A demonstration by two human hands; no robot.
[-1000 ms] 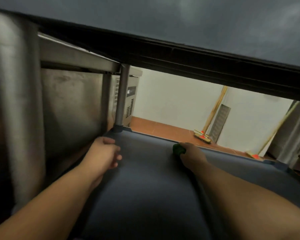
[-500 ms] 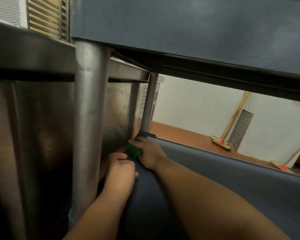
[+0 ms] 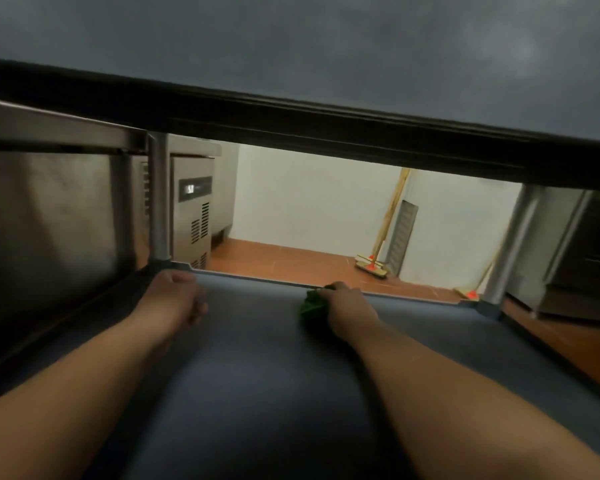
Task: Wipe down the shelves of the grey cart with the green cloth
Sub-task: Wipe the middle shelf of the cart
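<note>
**At the far edge of the shelf, mid-wipe**

On the cart's grey shelf [image 3: 257, 393], your right hand [image 3: 349, 308] bunches the green cloth [image 3: 310, 306] in a closed grip against the far rim. Your left hand [image 3: 175, 299] rests near the far-left post [image 3: 159, 199], fingers loosely curled, holding nothing. You are wiping the back strip; next, I'd drag the cloth along the rim toward an unwiped corner, keeping pressure down.
</note>
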